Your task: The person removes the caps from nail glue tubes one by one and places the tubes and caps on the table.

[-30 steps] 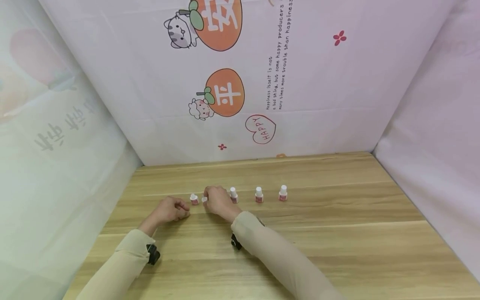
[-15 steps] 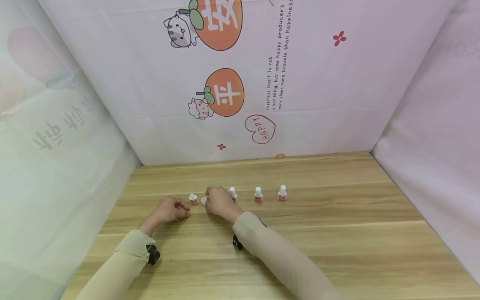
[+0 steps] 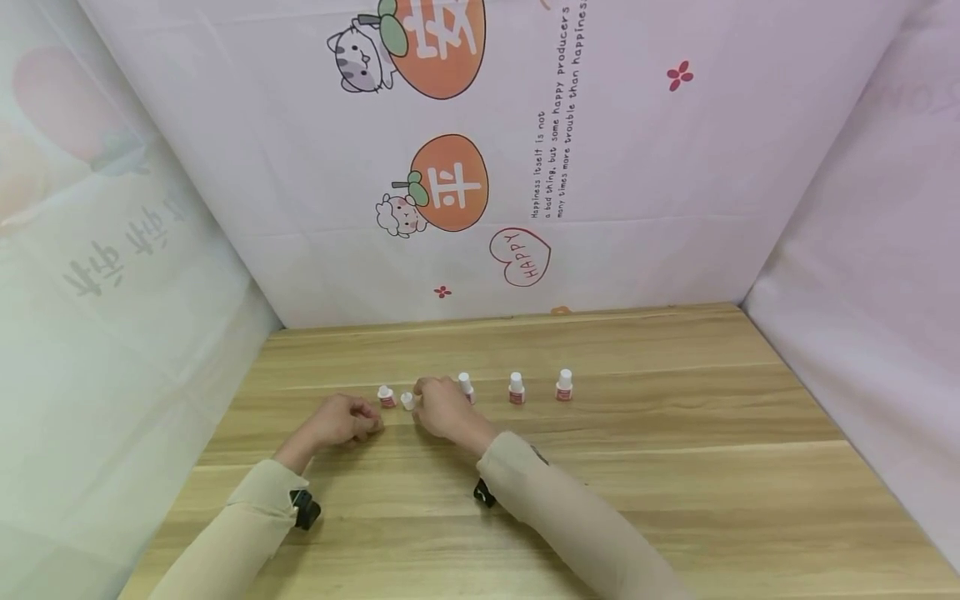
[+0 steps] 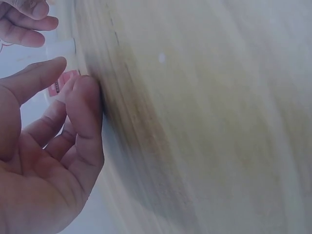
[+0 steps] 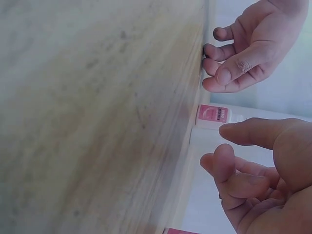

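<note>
Pale printed cloth (image 3: pixel 622 167) hung around a wood-grain table (image 3: pixel 675 450), on which we saw a row of small white bottles with pink labels. At the left end stood an upright bottle (image 3: pixel 387 400), apparently uncapped, and just to its right a loose white cap (image 3: pixel 408 402) rested on the wood. Farther right came a first capped bottle (image 3: pixel 465 382), partly hidden by the right hand (image 3: pixel 447 410), then a second capped bottle (image 3: pixel 517 390) and a third capped bottle (image 3: pixel 564 387). That right hand was loosely bent, gripping nothing, just beside the cap; we could not tell whether a fingertip touched it. The left hand (image 3: pixel 341 420) lay near the uncapped bottle, its fingers relaxed and holding nothing. We judged the cap most at risk: so light a piece could tip and roll if a finger brushed it. A careless sweep of the left fingers might topple the uncapped bottle, spilling any contents, while the right hand's knuckles, so near the first capped bottle, could knock it over.
</note>
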`<state>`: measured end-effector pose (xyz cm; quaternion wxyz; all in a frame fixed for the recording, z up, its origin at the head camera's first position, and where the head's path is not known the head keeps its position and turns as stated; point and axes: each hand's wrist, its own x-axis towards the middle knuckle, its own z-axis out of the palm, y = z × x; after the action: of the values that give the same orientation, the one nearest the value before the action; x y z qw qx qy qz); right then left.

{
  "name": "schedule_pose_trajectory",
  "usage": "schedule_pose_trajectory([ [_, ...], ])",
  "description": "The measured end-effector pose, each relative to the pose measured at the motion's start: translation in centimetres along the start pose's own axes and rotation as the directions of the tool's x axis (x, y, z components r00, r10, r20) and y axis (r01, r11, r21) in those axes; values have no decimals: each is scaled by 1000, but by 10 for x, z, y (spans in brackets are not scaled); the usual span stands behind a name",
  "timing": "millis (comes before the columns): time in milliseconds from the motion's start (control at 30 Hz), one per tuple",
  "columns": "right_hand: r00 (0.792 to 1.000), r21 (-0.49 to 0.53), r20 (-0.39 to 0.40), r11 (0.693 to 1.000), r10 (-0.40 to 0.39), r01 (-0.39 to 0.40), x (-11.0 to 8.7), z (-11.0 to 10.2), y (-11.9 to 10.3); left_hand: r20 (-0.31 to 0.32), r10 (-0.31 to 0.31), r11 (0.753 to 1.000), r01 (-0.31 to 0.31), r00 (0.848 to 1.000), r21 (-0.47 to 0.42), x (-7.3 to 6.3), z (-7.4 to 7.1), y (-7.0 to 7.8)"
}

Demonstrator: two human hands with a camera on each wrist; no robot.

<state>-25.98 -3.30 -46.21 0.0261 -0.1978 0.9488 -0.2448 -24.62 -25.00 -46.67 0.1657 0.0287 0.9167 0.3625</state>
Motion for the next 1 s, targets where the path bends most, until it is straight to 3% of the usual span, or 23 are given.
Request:
schedule_pose_trajectory([
  [267, 1000, 50, 3, 999, -19, 19, -12, -7, 4, 31, -49, 998, 50, 998, -37, -5, 3, 4],
  [533, 998, 55, 0, 996, -67, 67, -19, -12, 9, 61, -40, 995, 46, 997, -92, -6, 4, 4],
  [1000, 997, 41, -4, 996, -76, 76, -29, -24, 17, 105, -31, 991, 44, 994, -125, -8, 9, 14],
])
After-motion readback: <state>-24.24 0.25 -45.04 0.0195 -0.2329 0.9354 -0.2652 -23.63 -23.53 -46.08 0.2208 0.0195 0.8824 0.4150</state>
